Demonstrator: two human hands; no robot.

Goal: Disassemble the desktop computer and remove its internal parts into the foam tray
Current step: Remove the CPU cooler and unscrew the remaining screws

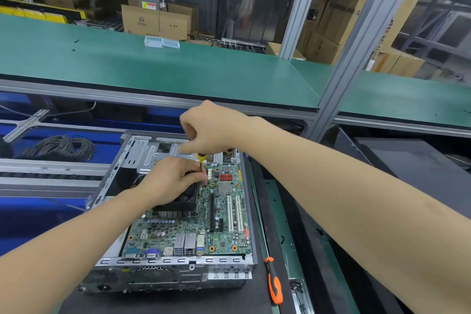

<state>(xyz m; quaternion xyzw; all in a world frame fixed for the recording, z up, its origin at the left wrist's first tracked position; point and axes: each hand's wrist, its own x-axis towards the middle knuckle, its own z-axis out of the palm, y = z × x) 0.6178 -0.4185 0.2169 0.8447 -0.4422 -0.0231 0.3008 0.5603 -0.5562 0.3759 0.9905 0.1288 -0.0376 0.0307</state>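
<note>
An open case [142, 269] is seen lying on the dark worktop [163, 301], its motherboard [224, 222] exposed. The right hand [211, 130] is closed around the top of a yellow-handled screwdriver [201, 158], held upright above the board beside the cooler fan [178, 201]. The left hand [170, 178] rests on the fan, fingers pinched on the screwdriver shaft. A second, orange-handled screwdriver [274, 280] lies on the worktop just right of the case. No foam tray can be made out.

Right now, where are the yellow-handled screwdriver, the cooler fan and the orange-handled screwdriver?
yellow-handled screwdriver [201, 157]: head view, on the yellow handle below the right hand.
cooler fan [184, 200]: head view, on its black frame.
orange-handled screwdriver [275, 285]: head view, on the handle.
</note>
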